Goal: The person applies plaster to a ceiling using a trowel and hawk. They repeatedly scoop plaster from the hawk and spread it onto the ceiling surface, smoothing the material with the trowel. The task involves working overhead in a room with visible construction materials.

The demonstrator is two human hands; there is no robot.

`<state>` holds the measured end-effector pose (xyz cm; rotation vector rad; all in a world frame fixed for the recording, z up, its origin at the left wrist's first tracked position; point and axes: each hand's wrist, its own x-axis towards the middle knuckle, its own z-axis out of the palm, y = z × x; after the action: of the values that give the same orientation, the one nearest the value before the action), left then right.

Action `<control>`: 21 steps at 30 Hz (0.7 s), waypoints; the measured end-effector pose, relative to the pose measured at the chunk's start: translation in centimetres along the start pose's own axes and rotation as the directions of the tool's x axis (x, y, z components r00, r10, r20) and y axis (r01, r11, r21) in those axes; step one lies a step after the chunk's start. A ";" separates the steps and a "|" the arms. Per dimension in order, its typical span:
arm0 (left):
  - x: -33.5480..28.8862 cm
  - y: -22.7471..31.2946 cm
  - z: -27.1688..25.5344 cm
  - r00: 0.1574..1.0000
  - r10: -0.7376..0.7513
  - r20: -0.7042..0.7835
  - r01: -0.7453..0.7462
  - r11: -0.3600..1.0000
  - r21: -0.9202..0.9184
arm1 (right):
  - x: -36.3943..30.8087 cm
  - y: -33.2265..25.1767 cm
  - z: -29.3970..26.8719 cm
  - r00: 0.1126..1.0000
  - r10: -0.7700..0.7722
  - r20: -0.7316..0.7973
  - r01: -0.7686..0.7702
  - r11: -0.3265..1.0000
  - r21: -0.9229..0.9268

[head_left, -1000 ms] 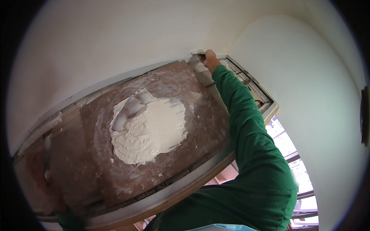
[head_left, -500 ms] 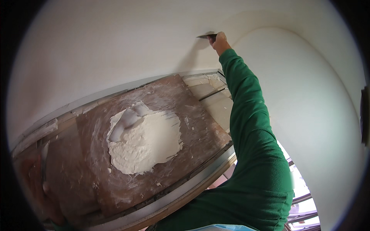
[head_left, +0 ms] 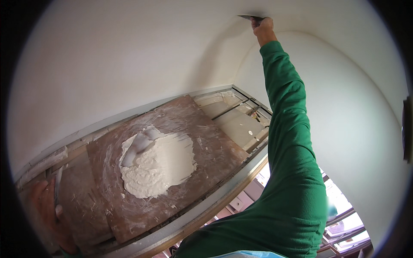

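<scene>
My right hand (head_left: 263, 27), on an outstretched arm in a green sleeve, is closed around the dark handle of a putty knife (head_left: 247, 17). Its thin blade, seen nearly edge-on, lies at the pale wall's upper part. On a brown board (head_left: 217, 144) below spreads a thick patch of off-white plaster (head_left: 161, 165). A smooth grey curved piece (head_left: 140, 148) rests in the plaster's left side; its kind is unclear. At the lower left, blurred and dim, my left hand (head_left: 49, 208) grips a thin, flat, blade-like tool (head_left: 57, 185) beside the board.
The pale wall (head_left: 129, 51) curves up behind the board, and a smooth white curved surface (head_left: 344, 107) rises at the right. A framed platform with a pale front edge (head_left: 206, 210) carries the board. Beyond its right side show dark metal bars (head_left: 234, 108).
My right hand has gone up and slightly right along the wall with the putty knife. My left hand and its thin tool have shifted a little right. The view has also shifted slightly.
</scene>
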<state>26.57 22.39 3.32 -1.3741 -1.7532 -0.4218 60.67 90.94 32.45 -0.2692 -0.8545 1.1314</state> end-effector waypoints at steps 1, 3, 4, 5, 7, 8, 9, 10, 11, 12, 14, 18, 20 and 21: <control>-0.1 -0.1 0.2 1.000 0.017 -0.008 -0.017 1.000 -0.004 | 0.0 -1.2 0.0 1.000 -0.011 -0.021 0.011 1.000 0.023; 0.7 0.8 -0.6 1.000 0.016 -0.010 -0.016 1.000 -0.018 | 0.3 -3.6 -0.4 0.998 -0.056 -0.034 0.058 0.995 0.079; 1.0 1.3 -1.0 1.000 0.016 -0.011 -0.016 1.000 -0.025 | 0.3 -4.8 -0.9 0.995 -0.104 0.000 0.103 0.991 0.084; 0.8 1.3 -0.6 1.000 -0.004 -0.018 0.003 0.999 -0.042 | -0.8 -6.1 -0.8 0.988 -0.151 0.036 0.148 0.986 0.081; 0.9 1.7 -0.7 0.999 -0.039 -0.028 0.038 0.997 -0.062 | -1.4 -8.4 -1.0 0.979 -0.197 0.046 0.192 0.977 0.094; 1.0 2.0 -0.9 0.999 -0.040 -0.033 0.037 0.996 -0.079 | -1.0 -9.5 -1.4 0.974 -0.216 0.076 0.208 0.973 0.100; 1.1 2.3 -1.0 0.998 -0.040 -0.039 0.036 0.994 -0.099 | -0.7 -10.8 -1.9 0.966 -0.235 0.105 0.224 0.969 0.106; 1.2 2.5 -1.0 0.998 -0.040 -0.045 0.034 0.992 -0.119 | -0.4 -12.0 -2.6 0.957 -0.256 0.135 0.242 0.964 0.111; 1.3 2.7 -1.2 0.998 -0.037 -0.041 0.031 0.991 -0.129 | -0.8 -13.1 -2.7 0.955 -0.259 0.144 0.235 0.958 0.165; 1.3 2.9 -1.3 0.999 -0.034 -0.039 0.028 0.990 -0.140 | -1.3 -14.2 -2.9 0.950 -0.278 0.140 0.254 0.953 0.166; 1.4 3.2 -1.1 0.998 -0.040 -0.040 0.032 0.983 -0.181 | -2.3 -16.5 -3.8 0.938 -0.322 0.132 0.300 0.940 0.162; 1.6 3.9 0.6 0.982 -0.184 -0.041 0.156 0.916 -0.369 | -4.8 -18.1 -7.1 0.934 -0.279 0.223 0.232 0.949 0.215; 0.6 2.7 3.2 0.904 -0.426 -0.005 0.368 0.787 -0.495 | -8.7 -16.4 -8.8 0.885 -0.377 0.275 0.354 0.926 0.131; -1.2 0.3 6.0 0.803 -0.595 0.028 0.511 0.663 -0.547 | -12.1 -15.2 -8.6 0.901 -0.372 0.223 0.354 0.928 0.119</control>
<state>24.43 25.94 -1.23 -1.0677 -1.9882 -1.4176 75.20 75.70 30.16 0.0954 -1.0259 0.8507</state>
